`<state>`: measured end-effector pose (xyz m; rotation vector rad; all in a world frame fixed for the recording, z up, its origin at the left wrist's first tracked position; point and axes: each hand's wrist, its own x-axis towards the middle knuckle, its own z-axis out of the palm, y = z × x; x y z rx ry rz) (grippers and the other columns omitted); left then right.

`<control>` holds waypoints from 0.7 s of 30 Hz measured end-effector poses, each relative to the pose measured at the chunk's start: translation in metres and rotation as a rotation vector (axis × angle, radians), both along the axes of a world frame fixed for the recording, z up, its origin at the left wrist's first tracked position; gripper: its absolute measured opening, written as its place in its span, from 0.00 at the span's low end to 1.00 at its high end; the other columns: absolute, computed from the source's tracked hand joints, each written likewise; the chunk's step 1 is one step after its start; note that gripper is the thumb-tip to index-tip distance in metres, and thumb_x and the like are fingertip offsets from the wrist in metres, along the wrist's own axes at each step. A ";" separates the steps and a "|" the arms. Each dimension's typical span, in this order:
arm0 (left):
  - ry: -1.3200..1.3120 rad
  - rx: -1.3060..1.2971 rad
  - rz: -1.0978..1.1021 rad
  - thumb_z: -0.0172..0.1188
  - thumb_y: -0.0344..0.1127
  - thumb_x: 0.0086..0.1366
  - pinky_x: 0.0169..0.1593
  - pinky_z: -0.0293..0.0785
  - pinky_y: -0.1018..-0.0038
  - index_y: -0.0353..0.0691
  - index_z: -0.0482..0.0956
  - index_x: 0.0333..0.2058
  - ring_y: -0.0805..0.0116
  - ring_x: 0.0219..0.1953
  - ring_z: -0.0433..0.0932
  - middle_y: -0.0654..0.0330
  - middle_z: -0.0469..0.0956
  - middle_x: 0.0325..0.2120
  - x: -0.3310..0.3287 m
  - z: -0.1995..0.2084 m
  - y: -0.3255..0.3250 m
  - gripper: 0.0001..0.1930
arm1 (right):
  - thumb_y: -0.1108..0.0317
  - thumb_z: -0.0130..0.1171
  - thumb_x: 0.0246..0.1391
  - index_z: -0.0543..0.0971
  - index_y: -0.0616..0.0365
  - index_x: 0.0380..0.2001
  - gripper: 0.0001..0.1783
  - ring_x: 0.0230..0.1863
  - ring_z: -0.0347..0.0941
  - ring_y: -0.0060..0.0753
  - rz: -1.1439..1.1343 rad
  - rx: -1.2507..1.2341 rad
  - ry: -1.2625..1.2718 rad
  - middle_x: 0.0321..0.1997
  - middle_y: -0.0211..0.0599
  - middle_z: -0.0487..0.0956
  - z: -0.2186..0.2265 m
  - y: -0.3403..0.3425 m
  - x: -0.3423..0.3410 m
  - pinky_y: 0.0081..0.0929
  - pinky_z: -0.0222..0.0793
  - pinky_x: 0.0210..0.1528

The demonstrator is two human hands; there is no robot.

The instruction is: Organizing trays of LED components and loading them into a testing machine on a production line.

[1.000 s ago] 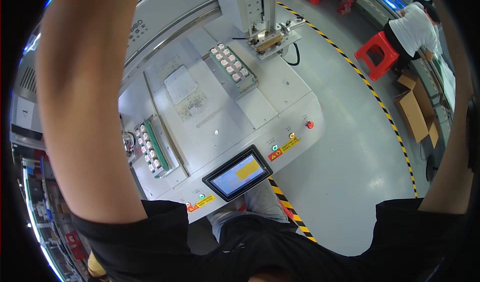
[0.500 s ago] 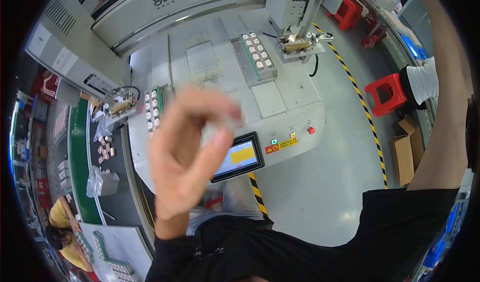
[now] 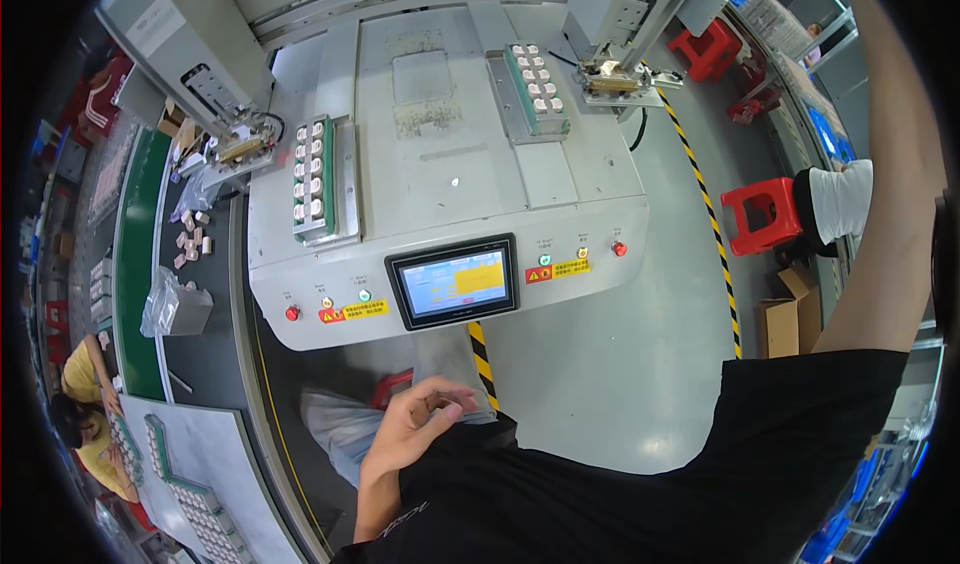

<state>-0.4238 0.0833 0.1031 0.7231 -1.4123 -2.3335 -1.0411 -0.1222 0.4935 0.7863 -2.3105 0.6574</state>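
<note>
Here's the left hand (image 3: 412, 432), low in front of the black shirt (image 3: 600, 494), below the machine's front edge and touching nothing on the bed (image 3: 400, 199). Its fingers curl in toward the thumb, loosely by the look of it; from where I stand I can't tell whether the tips meet or pinch anything small. The right hand is out of sight, its forearm (image 3: 880, 224) running up along the far side, so I can't tell how those fingers stand. Up on the bed, two green trays (image 3: 330, 174) carry white parts (image 3: 315, 171) in paired rows, one tray toward each side, each seated in a metal fixture (image 3: 349, 189), probably so the rows sit square and can't slide. Each lies near its own machine head, the left head (image 3: 240, 149) and the right head (image 3: 612, 79), a pairing that looks deliberate. Nearest the left hand is the touchscreen (image 3: 455, 282), centred in the front panel, presumably for easy reading; a red button (image 3: 292, 313) sits toward either end, likely for quick reach from both sides.
</note>
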 end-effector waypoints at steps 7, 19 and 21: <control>0.026 0.007 0.064 0.55 0.21 0.71 0.55 0.72 0.72 0.30 0.76 0.53 0.69 0.49 0.79 0.55 0.81 0.43 0.013 -0.003 0.001 0.14 | 0.47 0.62 0.57 0.87 0.58 0.37 0.23 0.36 0.84 0.36 -0.004 0.020 -0.011 0.37 0.41 0.86 -0.029 0.005 -0.019 0.39 0.79 0.42; 0.011 -0.002 0.149 0.56 0.23 0.71 0.53 0.72 0.73 0.31 0.76 0.53 0.69 0.48 0.79 0.55 0.81 0.43 0.038 -0.007 0.015 0.13 | 0.46 0.61 0.58 0.87 0.59 0.38 0.24 0.37 0.84 0.37 -0.015 0.054 -0.003 0.39 0.42 0.87 -0.065 0.027 -0.035 0.39 0.80 0.44; 0.025 -0.010 0.174 0.56 0.23 0.71 0.53 0.72 0.73 0.31 0.76 0.53 0.69 0.48 0.79 0.55 0.81 0.43 0.044 -0.007 0.017 0.13 | 0.46 0.61 0.58 0.87 0.59 0.38 0.24 0.37 0.84 0.37 0.005 0.039 0.024 0.39 0.43 0.87 -0.049 0.020 -0.032 0.39 0.80 0.44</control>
